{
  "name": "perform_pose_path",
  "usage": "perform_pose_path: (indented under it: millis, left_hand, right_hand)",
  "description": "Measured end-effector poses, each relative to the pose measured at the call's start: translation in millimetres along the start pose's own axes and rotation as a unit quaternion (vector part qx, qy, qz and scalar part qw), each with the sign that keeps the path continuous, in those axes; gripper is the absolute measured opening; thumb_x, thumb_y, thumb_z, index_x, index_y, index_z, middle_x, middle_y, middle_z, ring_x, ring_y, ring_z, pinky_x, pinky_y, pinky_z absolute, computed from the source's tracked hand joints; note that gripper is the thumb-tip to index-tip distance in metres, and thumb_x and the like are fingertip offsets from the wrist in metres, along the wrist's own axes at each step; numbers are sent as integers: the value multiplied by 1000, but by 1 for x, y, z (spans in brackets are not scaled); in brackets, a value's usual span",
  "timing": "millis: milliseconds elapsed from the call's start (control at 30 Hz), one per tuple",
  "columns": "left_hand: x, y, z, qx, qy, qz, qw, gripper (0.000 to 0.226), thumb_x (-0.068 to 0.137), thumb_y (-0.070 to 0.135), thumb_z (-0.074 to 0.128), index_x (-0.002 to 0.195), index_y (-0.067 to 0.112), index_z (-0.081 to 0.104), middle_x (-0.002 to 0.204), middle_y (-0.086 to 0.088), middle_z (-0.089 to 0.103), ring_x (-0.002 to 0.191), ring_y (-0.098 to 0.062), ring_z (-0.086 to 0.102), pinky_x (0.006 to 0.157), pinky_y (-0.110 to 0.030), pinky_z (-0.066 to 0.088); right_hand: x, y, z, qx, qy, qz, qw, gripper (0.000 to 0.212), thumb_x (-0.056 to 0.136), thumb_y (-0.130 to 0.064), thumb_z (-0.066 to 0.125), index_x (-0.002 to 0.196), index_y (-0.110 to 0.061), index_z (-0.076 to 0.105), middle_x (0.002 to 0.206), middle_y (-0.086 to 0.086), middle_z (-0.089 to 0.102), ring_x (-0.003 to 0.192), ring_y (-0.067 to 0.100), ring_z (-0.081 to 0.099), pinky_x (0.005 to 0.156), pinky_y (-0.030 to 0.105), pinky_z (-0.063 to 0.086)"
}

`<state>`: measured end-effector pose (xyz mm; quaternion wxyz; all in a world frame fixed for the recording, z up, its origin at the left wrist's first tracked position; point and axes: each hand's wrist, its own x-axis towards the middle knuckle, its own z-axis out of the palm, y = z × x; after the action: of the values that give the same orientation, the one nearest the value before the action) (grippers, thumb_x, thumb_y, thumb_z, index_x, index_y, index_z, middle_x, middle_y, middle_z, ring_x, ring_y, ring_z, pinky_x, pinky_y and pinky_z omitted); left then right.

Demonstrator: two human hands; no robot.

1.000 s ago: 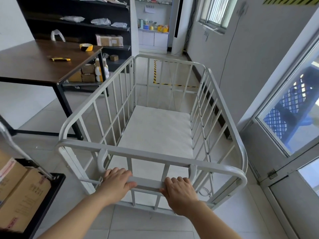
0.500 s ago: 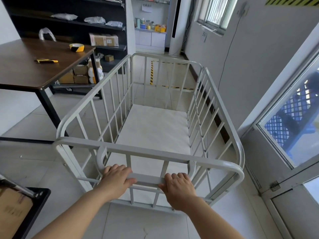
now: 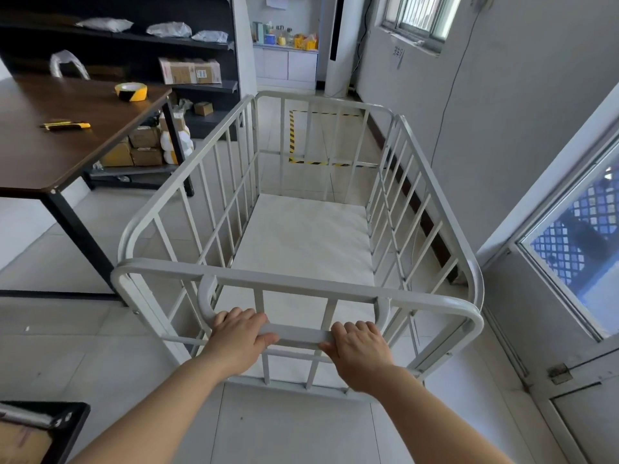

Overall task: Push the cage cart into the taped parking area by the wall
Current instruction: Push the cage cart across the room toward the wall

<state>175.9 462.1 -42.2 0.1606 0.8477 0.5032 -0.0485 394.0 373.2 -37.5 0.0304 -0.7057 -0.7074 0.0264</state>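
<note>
The white metal cage cart (image 3: 294, 279) stands in front of me, empty, its barred sides running away toward the far wall. My left hand (image 3: 239, 339) and my right hand (image 3: 360, 351) both grip the flat handle bar (image 3: 298, 336) at its near end. Beyond the cart's far end, black-and-yellow tape (image 3: 292, 135) marks a rectangle on the floor beside the right wall; part of it shows through the bars.
A brown table (image 3: 67, 139) with a tape roll (image 3: 131, 91) and a yellow knife (image 3: 65, 125) stands left of the cart. Dark shelves (image 3: 134, 45) with boxes lie behind it. A glass door (image 3: 576, 249) is close on the right. A black trolley (image 3: 43, 426) corner sits at bottom left.
The cart and I have moved forward; the table has slid back along the left, the trolley with boxes has dropped out of view, and the taped rectangle looks nearer.
</note>
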Motion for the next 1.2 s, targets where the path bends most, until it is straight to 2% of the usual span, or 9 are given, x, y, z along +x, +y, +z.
perform_pose_path:
  millis: [167, 333, 533, 767, 900, 933, 1033, 1200]
  left_hand:
    - [43, -12, -14, -1, 0, 7, 1000, 40, 97, 53, 29, 118, 26, 48, 117, 9, 51, 117, -17, 39, 94, -32, 20]
    - [83, -22, -29, -1, 10, 16, 1000, 38, 97, 52, 30, 112, 23, 49, 101, 12, 42, 113, -18, 40, 88, -29, 18]
    - [135, -36, -45, 1, -1, 15, 1000, 41, 97, 53, 30, 119, 25, 48, 118, 8, 50, 116, -18, 39, 91, -31, 18]
    - [206, -54, -67, 3, -13, 12, 1000, 41, 96, 54, 29, 117, 25, 48, 115, 8, 51, 116, -18, 39, 97, -31, 20]
    - [252, -66, -81, 4, -6, 11, 1000, 67, 79, 71, 11, 115, 28, 48, 111, 12, 50, 114, -15, 40, 90, -28, 18]
    - [264, -69, -84, 7, -4, 10, 1000, 65, 80, 71, 13, 115, 29, 48, 110, 13, 49, 114, -14, 40, 88, -27, 17]
    - [299, -73, -98, 2, -1, 3, 1000, 38, 95, 56, 29, 116, 30, 47, 107, 14, 46, 113, -13, 40, 91, -26, 19]
    - [356, -77, -116, -1, 3, -7, 1000, 34, 96, 53, 32, 115, 30, 48, 111, 13, 48, 114, -13, 40, 97, -28, 21]
  right_hand:
    - [45, 8, 0, -5, -4, 5, 1000, 95, 66, -64, -28, 102, -17, 47, 95, 5, 58, 90, 28, 51, 89, 37, 34]
    - [87, 16, -3, -9, -9, 10, 1000, 91, 67, -63, -26, 100, -18, 46, 95, 4, 58, 89, 27, 50, 89, 36, 34]
    - [139, 28, -5, -6, -15, 9, 1000, 90, 68, -64, -24, 101, -18, 46, 94, 4, 57, 89, 27, 50, 90, 37, 35]
    - [212, 45, -6, -1, -22, 13, 1000, 88, 70, -64, -20, 105, -18, 46, 98, 4, 57, 93, 26, 49, 92, 37, 33]
    - [261, 59, -6, 9, -24, 11, 1000, 91, 66, -64, -23, 105, -19, 46, 100, 5, 58, 94, 27, 49, 93, 38, 33]
    - [272, 62, -7, 12, -23, 10, 1000, 92, 65, -64, -24, 105, -19, 46, 100, 5, 58, 94, 27, 49, 92, 38, 33]
    - [309, 72, -10, 20, -25, 10, 999, 95, 62, -64, -25, 106, -18, 46, 102, 6, 58, 95, 28, 49, 92, 38, 33]
    - [367, 94, -13, 28, -24, 9, 999, 97, 62, -63, -25, 107, -16, 46, 103, 8, 58, 97, 30, 50, 93, 40, 33]
